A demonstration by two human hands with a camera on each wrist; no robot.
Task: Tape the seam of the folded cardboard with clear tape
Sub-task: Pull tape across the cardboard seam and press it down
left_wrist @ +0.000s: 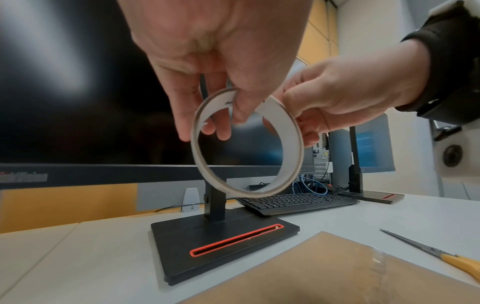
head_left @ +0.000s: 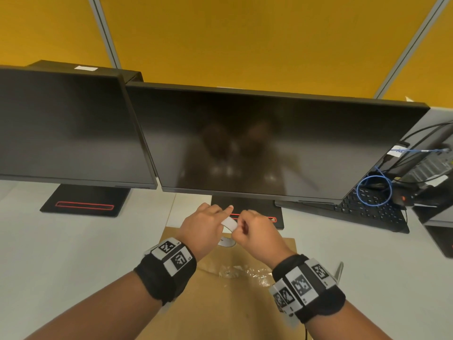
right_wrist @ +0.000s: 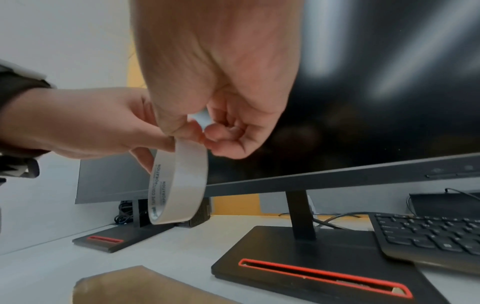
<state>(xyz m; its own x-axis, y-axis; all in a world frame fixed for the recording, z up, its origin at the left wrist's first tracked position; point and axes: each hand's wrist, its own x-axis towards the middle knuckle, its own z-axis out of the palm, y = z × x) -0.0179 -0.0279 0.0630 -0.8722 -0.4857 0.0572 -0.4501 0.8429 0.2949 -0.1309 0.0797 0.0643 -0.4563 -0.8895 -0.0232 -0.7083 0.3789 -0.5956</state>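
Note:
Brown folded cardboard (head_left: 235,298) lies flat on the white desk in front of me, with a crinkled strip of clear tape (head_left: 245,272) across it. Above its far end both hands hold a thin, nearly used-up tape roll (left_wrist: 246,144). My left hand (head_left: 206,225) pinches the top of the ring between thumb and fingers. My right hand (head_left: 255,233) has its fingers curled at the ring's upper right edge (right_wrist: 179,181), thumb and fingertips pressed on the outer surface. I see no loose tape end.
Two dark monitors (head_left: 269,143) stand just behind the hands, their black bases with red slots (left_wrist: 233,242) on the desk. A black keyboard (head_left: 372,209) and cables lie to the right. Yellow-handled scissors (left_wrist: 439,254) rest right of the cardboard.

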